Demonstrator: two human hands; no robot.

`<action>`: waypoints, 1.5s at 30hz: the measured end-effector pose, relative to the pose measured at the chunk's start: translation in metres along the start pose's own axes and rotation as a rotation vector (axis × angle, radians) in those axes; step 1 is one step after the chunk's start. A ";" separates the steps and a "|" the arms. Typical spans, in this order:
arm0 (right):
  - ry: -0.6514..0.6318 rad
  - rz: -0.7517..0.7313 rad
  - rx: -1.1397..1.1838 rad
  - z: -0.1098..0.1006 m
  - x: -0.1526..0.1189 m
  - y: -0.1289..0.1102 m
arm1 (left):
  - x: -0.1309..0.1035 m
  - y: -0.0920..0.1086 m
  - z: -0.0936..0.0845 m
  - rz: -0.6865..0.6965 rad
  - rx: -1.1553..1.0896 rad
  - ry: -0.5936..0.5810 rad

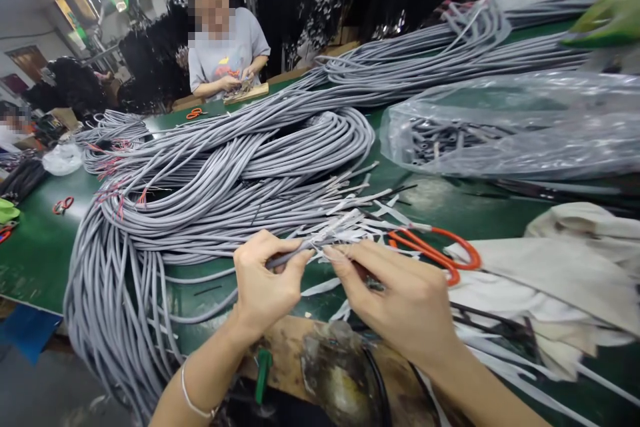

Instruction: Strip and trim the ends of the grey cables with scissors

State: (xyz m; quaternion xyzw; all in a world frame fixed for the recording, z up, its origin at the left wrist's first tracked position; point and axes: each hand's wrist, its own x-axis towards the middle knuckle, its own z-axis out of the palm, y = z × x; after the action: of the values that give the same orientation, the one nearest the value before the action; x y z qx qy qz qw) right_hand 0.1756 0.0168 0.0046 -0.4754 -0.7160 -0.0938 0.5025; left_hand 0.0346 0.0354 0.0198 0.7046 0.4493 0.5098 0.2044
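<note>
My left hand (pixel 267 275) pinches a grey cable (pixel 286 259) near its end, thumb and fingers closed round it. Close against that end, my right hand (pixel 400 293) is closed with thumb and forefinger together; a small dark reddish thing shows partly under its fingers, too hidden to name. Pale strips and wires (pixel 345 221) fan out just beyond both hands. Scissors with orange handles (pixel 467 253) lie right behind my right hand. A large bundle of grey cables (pixel 240 167) spreads over the green table (pixel 210 293) to the left and behind.
A clear plastic bag (pixel 525 120) with short dark pieces lies at right. White cloth (pixel 560 267) sits by my right forearm. A wooden board (pixel 285 353) with a rounded, stained object is below my hands. Another person (pixel 230 53) works across the table, near orange-handled scissors (pixel 196 113).
</note>
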 end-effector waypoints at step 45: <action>-0.029 0.269 0.215 0.000 0.003 -0.004 | 0.004 -0.003 0.003 -0.007 -0.069 -0.164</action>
State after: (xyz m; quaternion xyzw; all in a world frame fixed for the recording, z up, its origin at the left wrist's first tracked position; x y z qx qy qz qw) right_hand 0.1722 0.0163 0.0079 -0.5118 -0.6591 0.0583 0.5480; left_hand 0.0361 0.0409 0.0180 0.7349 0.4155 0.4650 0.2666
